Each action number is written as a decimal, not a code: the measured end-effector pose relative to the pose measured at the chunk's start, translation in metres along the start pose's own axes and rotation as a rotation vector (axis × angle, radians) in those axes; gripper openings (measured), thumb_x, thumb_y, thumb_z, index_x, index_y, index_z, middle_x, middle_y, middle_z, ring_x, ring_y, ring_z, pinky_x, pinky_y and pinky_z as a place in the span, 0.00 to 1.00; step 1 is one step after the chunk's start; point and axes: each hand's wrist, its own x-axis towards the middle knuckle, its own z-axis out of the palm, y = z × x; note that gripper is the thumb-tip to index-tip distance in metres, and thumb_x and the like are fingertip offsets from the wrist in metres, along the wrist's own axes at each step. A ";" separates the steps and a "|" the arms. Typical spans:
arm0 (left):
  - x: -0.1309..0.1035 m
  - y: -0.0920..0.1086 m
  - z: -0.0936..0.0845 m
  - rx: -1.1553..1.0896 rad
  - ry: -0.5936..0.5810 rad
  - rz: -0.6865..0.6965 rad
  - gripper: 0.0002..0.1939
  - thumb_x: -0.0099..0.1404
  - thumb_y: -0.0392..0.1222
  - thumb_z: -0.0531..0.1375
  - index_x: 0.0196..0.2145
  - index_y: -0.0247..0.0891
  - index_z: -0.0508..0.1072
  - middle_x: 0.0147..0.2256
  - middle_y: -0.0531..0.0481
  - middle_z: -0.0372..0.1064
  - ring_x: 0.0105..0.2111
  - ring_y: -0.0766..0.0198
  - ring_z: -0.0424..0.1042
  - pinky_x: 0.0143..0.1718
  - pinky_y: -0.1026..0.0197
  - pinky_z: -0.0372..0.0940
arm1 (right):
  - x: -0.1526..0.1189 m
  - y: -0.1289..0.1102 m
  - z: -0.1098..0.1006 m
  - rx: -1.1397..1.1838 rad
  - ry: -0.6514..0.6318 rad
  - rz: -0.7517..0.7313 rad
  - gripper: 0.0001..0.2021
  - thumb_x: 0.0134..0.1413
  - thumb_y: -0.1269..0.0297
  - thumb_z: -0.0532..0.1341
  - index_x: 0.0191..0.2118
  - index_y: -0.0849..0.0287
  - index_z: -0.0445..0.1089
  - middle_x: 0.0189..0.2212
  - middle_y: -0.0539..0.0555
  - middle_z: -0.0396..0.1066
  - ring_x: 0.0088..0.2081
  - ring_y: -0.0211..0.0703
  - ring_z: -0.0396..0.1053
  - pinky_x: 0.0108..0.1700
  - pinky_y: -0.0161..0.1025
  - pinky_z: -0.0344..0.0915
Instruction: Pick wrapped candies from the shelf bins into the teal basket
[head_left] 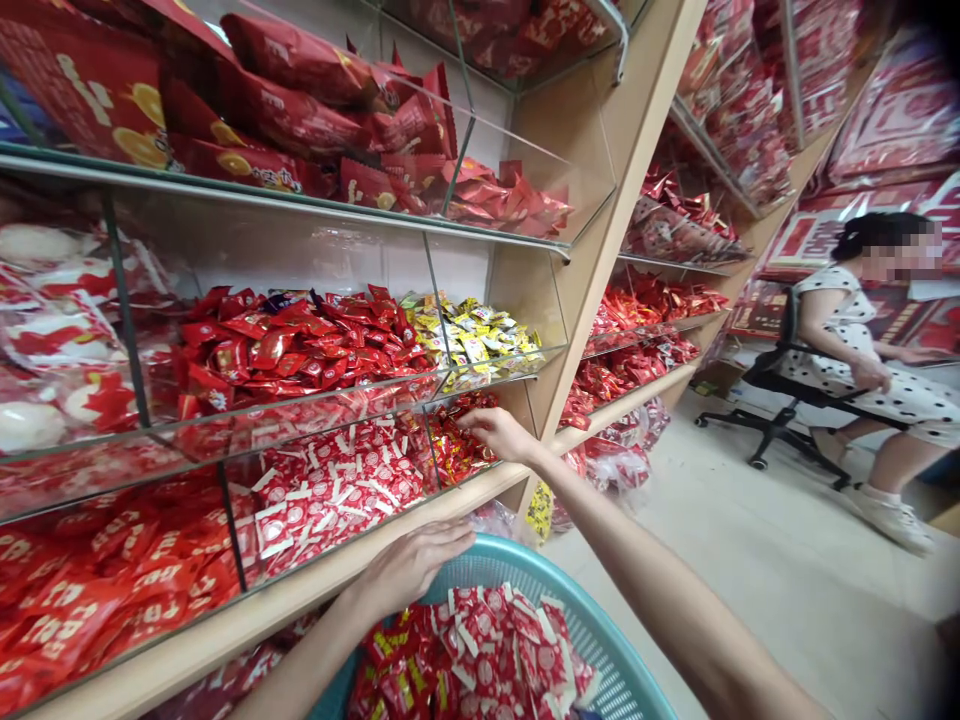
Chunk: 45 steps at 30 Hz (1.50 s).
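My right hand [501,432] reaches over the wooden shelf edge at a small bin of red and gold wrapped candies [459,440]. Its fingers are stretched out and slightly bent, with nothing visible in them. My left hand [420,562] lies flat, fingers extended, at the rim of a teal plastic basket [551,565] beside the shelf's front edge. Inside the basket are red-and-white candy packets [502,640] and red packets with yellow lettering [401,670]. Just left of the right hand's bin, a glass compartment holds more red-and-white packets [337,490].
Glass-fronted shelves above hold red candies [300,340], yellow candies [487,335] and large red bags [300,110]. A wooden upright [600,270] divides the shelving. At right, a person [847,330] sits on a wheeled chair [787,400] on the tiled floor [675,540].
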 end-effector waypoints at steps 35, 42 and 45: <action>0.000 0.005 -0.001 0.057 0.005 -0.046 0.25 0.64 0.30 0.46 0.58 0.45 0.56 0.56 0.50 0.57 0.56 0.63 0.57 0.57 0.56 0.55 | 0.078 0.050 0.065 -0.004 0.072 0.264 0.05 0.40 0.74 0.59 0.24 0.61 0.72 0.21 0.50 0.70 0.26 0.37 0.64 0.29 0.31 0.59; 0.000 0.005 -0.001 0.043 0.030 -0.038 0.25 0.64 0.30 0.46 0.58 0.45 0.57 0.56 0.50 0.58 0.55 0.62 0.58 0.57 0.56 0.55 | 0.078 0.048 0.066 -0.037 0.226 0.297 0.06 0.42 0.72 0.56 0.30 0.62 0.69 0.27 0.55 0.71 0.30 0.43 0.66 0.33 0.36 0.60; 0.000 0.005 -0.001 0.033 0.028 -0.046 0.26 0.63 0.29 0.46 0.57 0.45 0.57 0.55 0.51 0.59 0.56 0.63 0.58 0.57 0.56 0.55 | 0.066 0.046 0.051 -0.042 0.260 0.247 0.07 0.47 0.67 0.54 0.33 0.61 0.66 0.30 0.55 0.69 0.32 0.43 0.65 0.35 0.36 0.60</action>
